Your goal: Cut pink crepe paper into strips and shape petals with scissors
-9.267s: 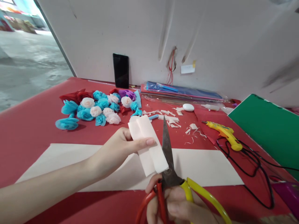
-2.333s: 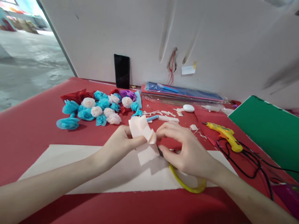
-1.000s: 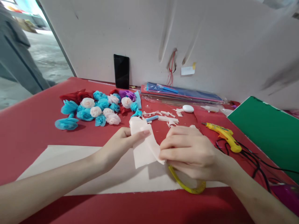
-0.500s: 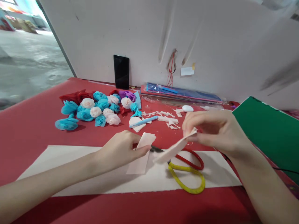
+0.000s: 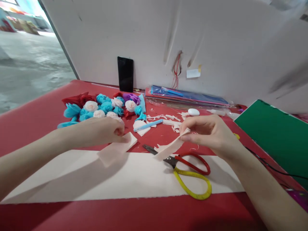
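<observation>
My left hand [image 5: 113, 130] pinches the end of a pale pink crepe paper strip [image 5: 114, 150], which slants down to the left above a long cream paper sheet [image 5: 79, 176]. On the right, my right hand [image 5: 202, 131] grips a second pale strip [image 5: 172, 147] between thumb and fingers; its lower end hangs over the scissors [image 5: 170, 161]. These have one red and one yellow handle and lie on the sheet, their dark blades partly hidden by the strip. Pale paper scraps [image 5: 166, 120] and a light blue pen [image 5: 149, 125] lie beyond the hands.
Blue, pink and red paper flowers [image 5: 103, 107] are heaped at the back left of the red table [image 5: 120, 215]. A black phone [image 5: 125, 74] leans on the wall. Wrapped blue paper [image 5: 192, 94], a white oval object [image 5: 193, 112] and a green board [image 5: 276, 138] stand or lie farther right.
My left hand has moved left and up with its strip, away from the scissors. My right hand has shifted slightly left, still holding the other strip. More of the scissor blades now shows.
</observation>
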The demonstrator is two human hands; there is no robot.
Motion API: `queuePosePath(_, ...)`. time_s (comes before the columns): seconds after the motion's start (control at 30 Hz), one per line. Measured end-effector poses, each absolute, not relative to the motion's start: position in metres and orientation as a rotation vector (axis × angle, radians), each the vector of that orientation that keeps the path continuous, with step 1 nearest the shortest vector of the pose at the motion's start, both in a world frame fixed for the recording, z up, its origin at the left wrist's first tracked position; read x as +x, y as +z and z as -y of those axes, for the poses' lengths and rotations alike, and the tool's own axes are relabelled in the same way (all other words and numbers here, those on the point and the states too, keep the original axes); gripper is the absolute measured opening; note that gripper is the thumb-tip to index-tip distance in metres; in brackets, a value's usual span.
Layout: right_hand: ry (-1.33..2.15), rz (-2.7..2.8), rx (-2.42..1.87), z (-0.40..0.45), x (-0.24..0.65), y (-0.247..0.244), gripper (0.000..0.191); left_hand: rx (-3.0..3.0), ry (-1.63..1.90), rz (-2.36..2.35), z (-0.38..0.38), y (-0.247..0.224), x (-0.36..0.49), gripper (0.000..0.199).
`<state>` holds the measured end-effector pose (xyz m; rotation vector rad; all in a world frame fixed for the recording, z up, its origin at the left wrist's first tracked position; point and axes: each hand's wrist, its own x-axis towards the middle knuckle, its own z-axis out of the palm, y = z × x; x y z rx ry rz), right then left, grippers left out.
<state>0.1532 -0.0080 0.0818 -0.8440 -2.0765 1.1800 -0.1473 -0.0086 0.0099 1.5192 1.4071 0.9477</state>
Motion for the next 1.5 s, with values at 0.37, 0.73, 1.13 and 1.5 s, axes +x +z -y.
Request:
queuePosePath(0.37, 1.824, 1.696, -0.797, 0.026, 0.133, 0.058, 0.009, 1.498, 0.501, -0.951, 0.06, 0.05, -0.064, 0.048)
queuePosePath(0.73, 1.427, 1.912, -1.039, 0.031, 0.127, 0.06, 0.011, 1.314, 0.499, -0.834, 0.061, 0.039, -0.062, 0.034)
queuePosePath(1.13, 1.276, 1.95, -1.081, 0.026, 0.129, 0.059, 0.009, 1.197, 0.476, -0.773, 0.059, 0.03, -0.06, 0.03)
queuePosePath(1.5, 1.331, 1.955, -1.01, 0.009, 0.144, 0.068, 0.01, 1.14, 0.233, -0.822, 0.064, 0.037, -0.059, 0.033)
